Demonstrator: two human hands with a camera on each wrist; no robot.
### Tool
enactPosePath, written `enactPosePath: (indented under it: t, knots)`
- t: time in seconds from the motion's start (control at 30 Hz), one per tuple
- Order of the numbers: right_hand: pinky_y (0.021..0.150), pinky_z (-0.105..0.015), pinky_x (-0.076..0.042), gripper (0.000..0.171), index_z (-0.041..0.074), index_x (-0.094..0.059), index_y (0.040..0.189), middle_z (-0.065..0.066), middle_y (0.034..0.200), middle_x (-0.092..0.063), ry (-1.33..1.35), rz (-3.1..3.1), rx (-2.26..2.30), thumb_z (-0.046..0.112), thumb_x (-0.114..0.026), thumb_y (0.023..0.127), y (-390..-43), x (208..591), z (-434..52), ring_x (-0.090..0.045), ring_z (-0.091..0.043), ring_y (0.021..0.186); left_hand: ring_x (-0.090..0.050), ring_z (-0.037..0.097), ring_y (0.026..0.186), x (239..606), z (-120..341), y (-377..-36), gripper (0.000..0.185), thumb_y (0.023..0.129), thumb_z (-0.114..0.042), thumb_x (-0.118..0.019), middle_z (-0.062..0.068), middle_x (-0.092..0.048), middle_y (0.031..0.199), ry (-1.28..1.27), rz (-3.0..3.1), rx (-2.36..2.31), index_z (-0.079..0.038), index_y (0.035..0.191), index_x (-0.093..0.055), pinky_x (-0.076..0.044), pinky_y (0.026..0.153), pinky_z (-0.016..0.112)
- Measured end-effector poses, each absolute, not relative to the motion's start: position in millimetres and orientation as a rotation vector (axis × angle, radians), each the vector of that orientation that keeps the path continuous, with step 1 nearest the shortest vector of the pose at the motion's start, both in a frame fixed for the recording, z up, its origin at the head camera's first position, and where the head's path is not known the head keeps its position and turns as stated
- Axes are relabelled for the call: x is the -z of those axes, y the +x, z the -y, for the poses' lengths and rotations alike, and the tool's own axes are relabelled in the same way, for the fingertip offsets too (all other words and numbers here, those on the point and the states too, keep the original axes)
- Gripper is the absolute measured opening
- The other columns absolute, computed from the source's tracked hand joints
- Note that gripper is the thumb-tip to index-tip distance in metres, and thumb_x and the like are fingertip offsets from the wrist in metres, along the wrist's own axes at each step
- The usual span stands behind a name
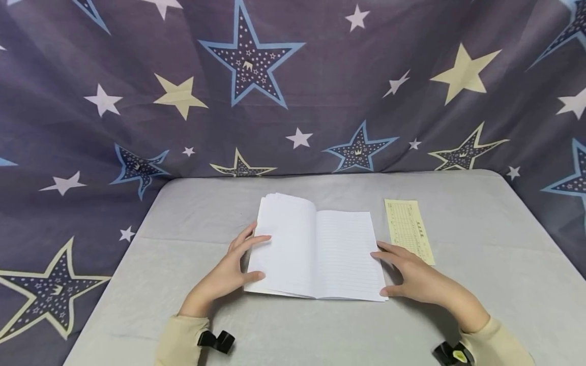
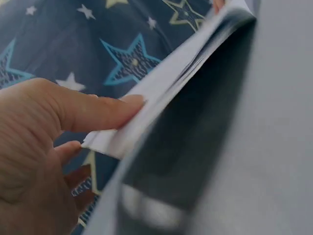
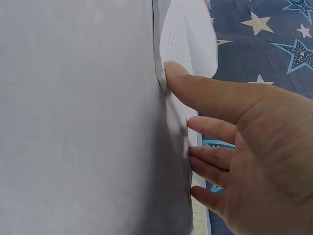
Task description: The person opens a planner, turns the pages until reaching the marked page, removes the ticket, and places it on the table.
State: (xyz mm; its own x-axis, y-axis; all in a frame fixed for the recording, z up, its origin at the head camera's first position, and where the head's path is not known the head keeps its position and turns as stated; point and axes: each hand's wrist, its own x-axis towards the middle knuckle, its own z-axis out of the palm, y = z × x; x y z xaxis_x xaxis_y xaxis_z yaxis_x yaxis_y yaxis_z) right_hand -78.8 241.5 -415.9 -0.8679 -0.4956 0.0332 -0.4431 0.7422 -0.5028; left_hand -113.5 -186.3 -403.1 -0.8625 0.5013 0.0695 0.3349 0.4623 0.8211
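An open notebook (image 1: 293,254) lies on the grey-covered table, its left page blank and its right page ruled. At its left side, my left hand (image 1: 229,269) grips the pages, with the thumb (image 2: 117,111) over the paper and other fingers past the edge. Dark shadow shows under the lifted left side in the left wrist view. On the opposite side my right hand (image 1: 418,277) touches the right edge with extended fingertips, while its thumb (image 3: 183,81) rests by the near corner. A yellow printed slip (image 1: 409,229) lies just beyond the right hand.
The grey cloth-covered table (image 1: 329,335) has a rounded far edge against a dark curtain (image 1: 320,91) printed with stars. Black wrist devices (image 1: 217,341) sit at the cuffs of both beige sleeves (image 1: 180,338).
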Motion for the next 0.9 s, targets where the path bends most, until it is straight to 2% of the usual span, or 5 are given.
enactPosePath:
  t: [0.33, 0.47, 0.67, 0.77, 0.9]
  knots:
    - [0.105, -0.062, -0.036, 0.079, 0.0, -0.057, 0.135, -0.025, 0.148, -0.042, -0.746, -2.838, 0.782, 0.032, -0.089, 0.071, -78, 412, -240, -0.04, -0.047, 0.134, -0.016, 0.028, 0.149, 351, 132, -111, 0.08, 0.084, 0.017, -0.062, 0.006, -0.003, 0.166, 0.935, -2.368, -1.473, -0.015, 0.152, -0.035, -0.027, 0.116, 0.05]
    - [0.105, -0.062, -0.036, 0.08, 0.0, -0.055, 0.136, -0.024, 0.148, -0.042, -0.741, -2.835, 0.779, 0.032, -0.089, 0.072, -79, 412, -240, -0.039, -0.046, 0.134, -0.022, 0.025, 0.147, 342, 98, -112, 0.078, 0.089, 0.01, -0.057, 0.004, -0.008, 0.166, 0.96, -2.329, -1.426, -0.02, 0.156, -0.027, -0.03, 0.115, 0.047]
    - [0.104, -0.062, -0.037, 0.08, -0.001, -0.055, 0.137, -0.025, 0.148, -0.042, -0.748, -2.833, 0.766, 0.033, -0.088, 0.072, -79, 413, -242, -0.04, -0.047, 0.133, -0.039, 0.021, 0.139, 344, 44, -115, 0.074, 0.093, 0.003, -0.054, 0.002, -0.025, 0.161, 0.892, -2.304, -1.326, -0.02, 0.157, -0.025, -0.044, 0.105, 0.038]
    - [0.103, -0.063, -0.037, 0.079, -0.003, -0.055, 0.136, -0.026, 0.146, -0.045, -0.758, -2.833, 0.793, 0.033, -0.087, 0.073, -80, 412, -244, -0.042, -0.048, 0.131, -0.042, 0.019, 0.137, 355, 18, -115, 0.07, 0.094, -0.002, -0.056, 0.002, -0.031, 0.159, 0.861, -2.347, -1.236, -0.019, 0.156, -0.028, -0.043, 0.106, 0.036]
    - [0.104, -0.062, -0.037, 0.079, -0.006, -0.054, 0.136, -0.026, 0.141, -0.051, -0.753, -2.845, 0.874, 0.033, -0.086, 0.075, -79, 405, -248, -0.047, -0.047, 0.129, -0.041, 0.022, 0.138, 374, -14, -108, 0.065, 0.095, -0.015, -0.059, 0.003, -0.032, 0.159, 0.805, -2.489, -1.019, -0.022, 0.154, -0.034, -0.039, 0.109, 0.044]
